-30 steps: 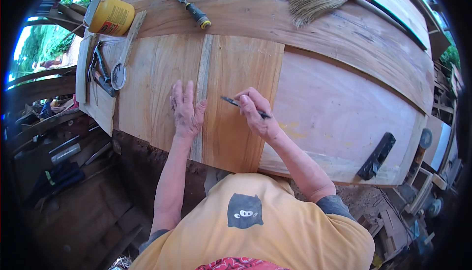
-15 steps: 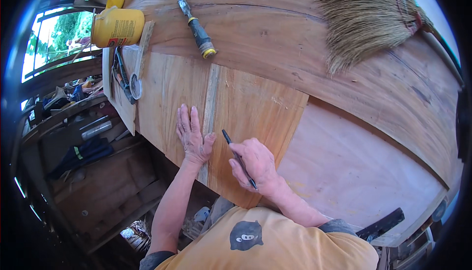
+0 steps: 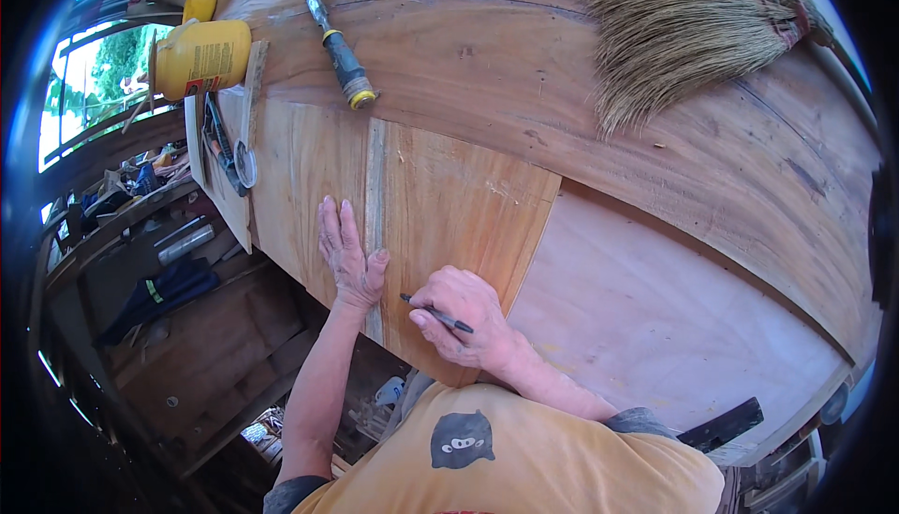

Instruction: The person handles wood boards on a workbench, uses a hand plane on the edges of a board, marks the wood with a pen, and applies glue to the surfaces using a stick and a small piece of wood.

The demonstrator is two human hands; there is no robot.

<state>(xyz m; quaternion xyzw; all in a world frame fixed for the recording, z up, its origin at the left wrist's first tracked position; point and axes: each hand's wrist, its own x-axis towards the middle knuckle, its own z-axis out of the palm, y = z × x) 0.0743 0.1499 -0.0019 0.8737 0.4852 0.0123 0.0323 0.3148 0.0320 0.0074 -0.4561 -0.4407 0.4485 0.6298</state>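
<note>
My left hand (image 3: 345, 257) lies flat, fingers apart, on a wooden board (image 3: 449, 214), pressing beside a narrow grey strip of wood (image 3: 375, 196) that runs along the board. My right hand (image 3: 464, 317) is closed around a dark pencil (image 3: 436, 314), whose tip points left toward the strip, just right of my left thumb. The board rests on a large curved wooden surface (image 3: 599, 139).
A chisel with a yellow and dark handle (image 3: 341, 51) lies further up on the wood. A yellow bottle (image 3: 201, 57) stands at the upper left, with small tools (image 3: 225, 144) below it. A straw broom (image 3: 684, 22) lies at the upper right. Cluttered shelves (image 3: 140, 242) are at the left.
The view has shifted, so the board now appears larger and more central. My right hand with the pencil has drawn in close to my left thumb; my left hand stays flat on the board.
</note>
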